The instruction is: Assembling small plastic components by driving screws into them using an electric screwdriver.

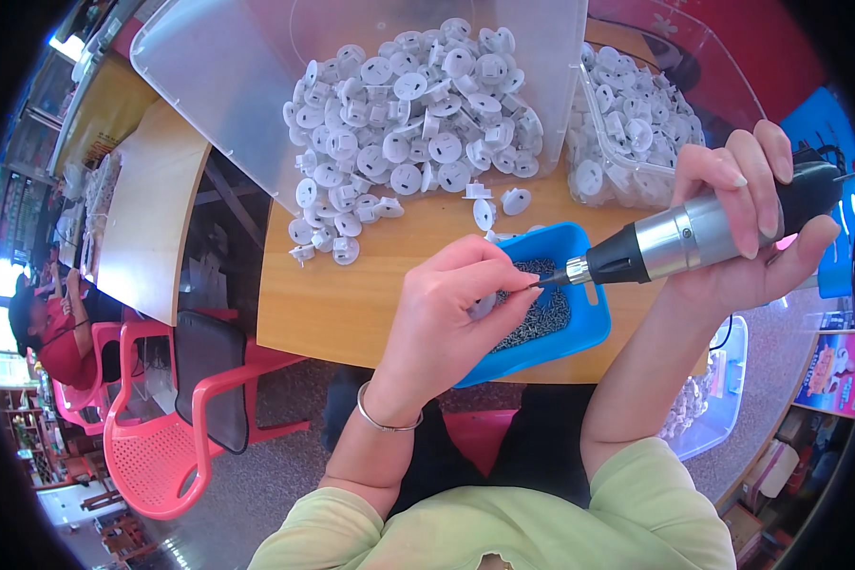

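Note:
My right hand [746, 204] is wrapped round a silver and black electric screwdriver [670, 242], held nearly level with its bit to the left. At the bit's tip, the thumb and forefinger of my left hand [456, 299] are pinched together; whatever is between them is too small to make out. A white round plastic part [482, 306] shows partly behind the left fingers; whether they grip it cannot be told. Below both hands is a blue plastic tray [589, 328] with many small dark screws [537, 323] in it.
On the wooden table [351, 304], a tipped clear bin [228, 76] spills white round plastic parts [408, 142]. A clear tub [594, 195] of similar parts stands to its right. Red chairs [157, 456] and another seated person [62, 328] are at left. A clear bin [722, 418] sits low at right.

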`<state>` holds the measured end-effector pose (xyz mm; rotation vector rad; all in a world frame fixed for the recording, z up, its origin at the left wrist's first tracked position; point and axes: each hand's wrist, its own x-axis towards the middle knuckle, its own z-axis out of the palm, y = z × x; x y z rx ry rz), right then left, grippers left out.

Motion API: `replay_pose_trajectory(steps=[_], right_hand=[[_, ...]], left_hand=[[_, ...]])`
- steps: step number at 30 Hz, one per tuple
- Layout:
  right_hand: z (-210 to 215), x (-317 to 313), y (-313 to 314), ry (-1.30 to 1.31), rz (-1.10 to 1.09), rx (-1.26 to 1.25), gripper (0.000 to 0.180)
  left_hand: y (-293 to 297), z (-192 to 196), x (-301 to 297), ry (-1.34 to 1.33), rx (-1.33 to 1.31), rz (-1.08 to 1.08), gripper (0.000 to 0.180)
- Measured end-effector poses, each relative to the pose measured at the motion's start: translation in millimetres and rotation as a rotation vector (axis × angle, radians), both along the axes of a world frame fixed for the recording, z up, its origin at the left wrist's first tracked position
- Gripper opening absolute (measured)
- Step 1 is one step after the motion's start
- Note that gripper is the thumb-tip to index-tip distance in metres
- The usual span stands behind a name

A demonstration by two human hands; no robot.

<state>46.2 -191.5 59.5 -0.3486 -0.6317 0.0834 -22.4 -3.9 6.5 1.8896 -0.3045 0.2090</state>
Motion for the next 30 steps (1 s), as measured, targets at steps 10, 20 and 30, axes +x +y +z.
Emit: replay_pose_trajectory(steps=[10, 20, 30], right_hand=[[2.5, -0.5, -3.3, -0.034, 0.005, -0.038, 0.041], [2.8, -0.6, -4.2, -0.050, 0.026, -0.013, 0.040], [3.4, -1.1, -1.3, -0.124, 0.079, -0.101, 0.040]], left_hand=[[-1.7, 0.9, 0.3, -0.017, -0.013, -0.007, 0.008], [1.4, 1.7, 0.4, 0.123, -0.174, -0.130, 0.008], [-0.4, 3.7, -3.5, 0.068, -0.054, -0.053, 0.011]])
